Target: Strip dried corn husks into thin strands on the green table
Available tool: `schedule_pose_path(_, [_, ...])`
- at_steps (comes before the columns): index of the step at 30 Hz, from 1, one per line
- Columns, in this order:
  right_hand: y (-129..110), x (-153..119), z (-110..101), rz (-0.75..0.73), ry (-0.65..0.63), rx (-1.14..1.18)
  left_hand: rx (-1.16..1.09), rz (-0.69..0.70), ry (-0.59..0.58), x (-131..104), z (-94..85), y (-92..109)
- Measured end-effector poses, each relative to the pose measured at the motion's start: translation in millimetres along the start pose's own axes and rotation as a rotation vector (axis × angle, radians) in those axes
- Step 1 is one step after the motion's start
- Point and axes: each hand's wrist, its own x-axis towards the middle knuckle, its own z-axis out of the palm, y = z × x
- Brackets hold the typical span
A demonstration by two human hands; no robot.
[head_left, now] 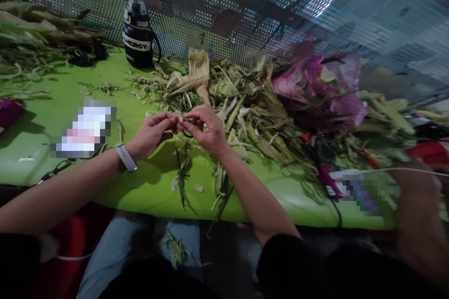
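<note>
My left hand, with a pale watch band on its wrist, is closed in a pinch at the middle of the table. Fingertip to fingertip with it, my right hand is pinched too. Between the fingers shows a small pale piece, too small to name surely. A dark curved loop peeks out below the fingers; what it belongs to is hidden. Just beyond my hands lies a heap of corn husks, and thin green-brown strips lie nearer me.
A black bottle stands against the perforated metal screen. A blurred-out phone lies left on the green table. Right are a pink plastic bag, a second device with a white cable, and another person's arm.
</note>
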Motion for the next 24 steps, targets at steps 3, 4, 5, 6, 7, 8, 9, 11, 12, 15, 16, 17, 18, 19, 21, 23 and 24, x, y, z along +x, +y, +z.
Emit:
schedule_pose_path(3, [5,-1,0,0.001,-0.017,-0.017,-0.059,-0.036,-0.004,0,0.2,1])
schedule_pose_path(4, [6,-2,2,0.005,-0.019,-0.032,-0.068,-0.046,0.0,0,0.6,1])
schedule_pose_path(5, [6,-3,3,0.009,-0.018,-0.046,-0.072,-0.049,0.005,-1,1.2,2])
schedule_pose_path(6, [6,-4,4,0.013,-0.016,-0.057,-0.072,-0.048,0.007,-1,1.9,2])
schedule_pose_path(7, [6,-5,6,0.015,-0.011,-0.062,-0.068,-0.044,0.009,-2,2.7,3])
schedule_pose_path(8, [5,-6,7,0.017,-0.006,-0.064,-0.062,-0.04,0.007,-2,3.4,3])
schedule_pose_path(9, [4,-6,9,0.02,-0.003,-0.069,-0.053,-0.037,0.005,-3,4.1,3])
schedule_pose_path(11, [2,-7,11,0.012,0.001,-0.094,-0.039,-0.037,0.003,-4,4.9,3])
schedule_pose_path(12, [1,-7,11,0.004,0.004,-0.114,-0.033,-0.035,0.001,-5,5.1,3])
schedule_pose_path(15, [-4,-6,12,-0.003,0.011,-0.144,0.016,0.019,-0.021,-6,5.1,1])
schedule_pose_path(16, [-5,-6,12,0.007,0.017,-0.137,0.048,0.049,-0.036,-6,5.0,0])
schedule_pose_path(17, [-7,-6,12,0.022,0.022,-0.125,0.089,0.079,-0.054,-6,5.0,0])
schedule_pose_path(18, [-9,-6,12,0.04,0.027,-0.112,0.134,0.111,-0.072,-6,4.9,-1])
schedule_pose_path(19, [-10,-6,12,0.056,0.032,-0.098,0.18,0.144,-0.09,-6,4.8,-2])
schedule_pose_path(21, [-13,-6,12,0.094,0.033,-0.071,0.26,0.211,-0.11,-5,4.1,-3])
schedule_pose_path(23, [-14,-6,13,0.138,0.029,-0.042,0.333,0.27,-0.119,-4,2.6,-5])
schedule_pose_path(24, [-15,-6,13,0.162,0.028,-0.025,0.369,0.296,-0.122,-3,1.7,-5])
